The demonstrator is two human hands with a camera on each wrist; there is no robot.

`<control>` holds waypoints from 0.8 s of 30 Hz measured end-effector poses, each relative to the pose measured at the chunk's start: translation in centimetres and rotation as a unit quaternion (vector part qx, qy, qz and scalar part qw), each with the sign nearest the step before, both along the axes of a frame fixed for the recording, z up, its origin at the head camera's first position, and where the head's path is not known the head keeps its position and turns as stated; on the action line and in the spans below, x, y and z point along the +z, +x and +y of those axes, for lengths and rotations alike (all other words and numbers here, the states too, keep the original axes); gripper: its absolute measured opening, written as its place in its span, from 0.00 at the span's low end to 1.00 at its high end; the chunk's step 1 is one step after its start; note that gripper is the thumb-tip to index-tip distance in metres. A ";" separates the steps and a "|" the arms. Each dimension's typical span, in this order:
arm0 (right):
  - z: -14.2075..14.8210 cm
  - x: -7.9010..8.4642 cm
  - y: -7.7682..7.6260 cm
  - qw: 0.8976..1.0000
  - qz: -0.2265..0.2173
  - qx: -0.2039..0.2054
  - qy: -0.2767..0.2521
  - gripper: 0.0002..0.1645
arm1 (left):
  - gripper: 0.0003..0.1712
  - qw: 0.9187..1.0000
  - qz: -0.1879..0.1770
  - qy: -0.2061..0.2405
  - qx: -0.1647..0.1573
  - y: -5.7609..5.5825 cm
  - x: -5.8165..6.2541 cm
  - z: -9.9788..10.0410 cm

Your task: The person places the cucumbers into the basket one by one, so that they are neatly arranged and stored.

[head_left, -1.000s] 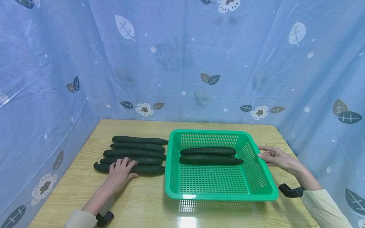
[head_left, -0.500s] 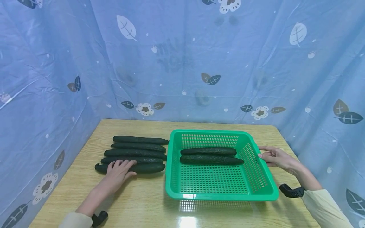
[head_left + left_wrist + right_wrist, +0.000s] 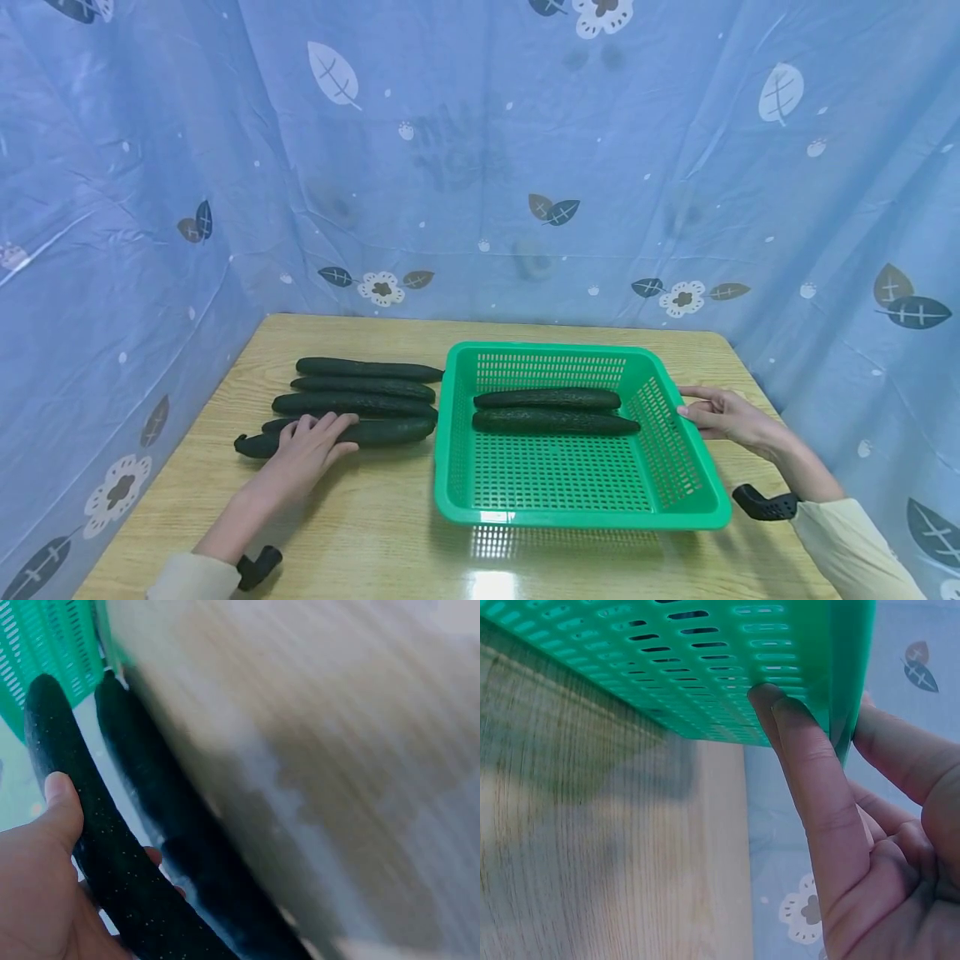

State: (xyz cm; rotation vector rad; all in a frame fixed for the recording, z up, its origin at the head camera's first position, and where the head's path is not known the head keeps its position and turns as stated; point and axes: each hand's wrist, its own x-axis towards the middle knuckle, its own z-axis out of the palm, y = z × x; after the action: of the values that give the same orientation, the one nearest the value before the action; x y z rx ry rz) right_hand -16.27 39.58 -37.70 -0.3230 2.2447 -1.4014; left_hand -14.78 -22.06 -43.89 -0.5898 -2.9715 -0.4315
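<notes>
My left hand (image 3: pixel 307 454) grips the nearest dark green cucumber (image 3: pixel 393 432), left of the green plastic basket (image 3: pixel 577 520). In the left wrist view, the thumb (image 3: pixel 61 806) lies along one side of this held cucumber (image 3: pixel 112 847) and fingertips show at its other side. Another cucumber (image 3: pixel 150 772) lies close beside it, partly covered from the head view. My right hand (image 3: pixel 731 421) pinches the basket's right rim. Seen from the right wrist, two fingers press the slotted outer wall (image 3: pixel 727 656) and the thumb is over the rim. Two cucumbers (image 3: pixel 555 421) lie side by side inside the basket.
Farther back on the left, three more cucumbers (image 3: pixel 352 404) lie in a row, their right ends close to the basket's left wall. Everything rests on a wood-grain table (image 3: pixel 360 533). A blue patterned curtain (image 3: pixel 480 167) hangs around the back and sides.
The left hand has closed around the front cucumber, which has shifted slightly left and up and now covers more of the one behind. The right hand and basket have stayed put.
</notes>
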 end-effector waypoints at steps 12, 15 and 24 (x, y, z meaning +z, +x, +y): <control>-0.1 -0.3 0.0 1.000 0.001 -0.006 0.006 0.41 | 0.26 0.997 0.068 -0.035 0.018 -0.8 2.7 -0.5; -0.2 -0.3 0.0 1.000 0.001 -0.005 0.007 0.41 | 0.27 0.996 0.079 -0.029 0.022 -1.1 3.3 -0.5; -0.1 0.1 0.0 1.000 0.006 -0.004 0.012 0.41 | 0.31 0.994 0.100 0.022 0.044 -1.9 4.7 1.7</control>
State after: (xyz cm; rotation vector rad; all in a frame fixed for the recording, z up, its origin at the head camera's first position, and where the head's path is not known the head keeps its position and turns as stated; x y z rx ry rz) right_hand -16.25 39.47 -37.56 -0.3168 2.2739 -1.3779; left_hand -16.73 -20.39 -39.15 -0.4656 -2.7777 -0.4044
